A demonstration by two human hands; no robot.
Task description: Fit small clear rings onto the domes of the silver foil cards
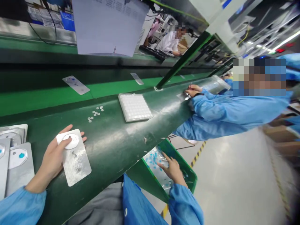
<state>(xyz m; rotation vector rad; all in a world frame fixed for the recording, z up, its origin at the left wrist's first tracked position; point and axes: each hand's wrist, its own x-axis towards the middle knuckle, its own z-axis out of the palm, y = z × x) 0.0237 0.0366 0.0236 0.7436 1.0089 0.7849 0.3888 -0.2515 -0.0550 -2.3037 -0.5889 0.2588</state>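
Note:
My left hand [52, 156] is closed on a flat silvery plate [78, 167], with the thumb lying over its white octagonal patch [74, 144] and the fingers behind it. Dark handwritten marks show below the patch. My right hand [172, 170] reaches into a green bin [192, 178] below the table edge, thumb and fingers apart. Under its fingertips lies clear plastic [161, 176] scattered with small blue pieces [153, 157]. Whether the fingertips touch it, I cannot tell.
More silvery plates [22, 176] lie stacked at the left, one with a blue spot. Small clear discs [95, 113] and a white gridded tray [136, 107] rest on the green work surface [107, 137]. At the right a co-worker in blue sleeves [217, 115] handles something small.

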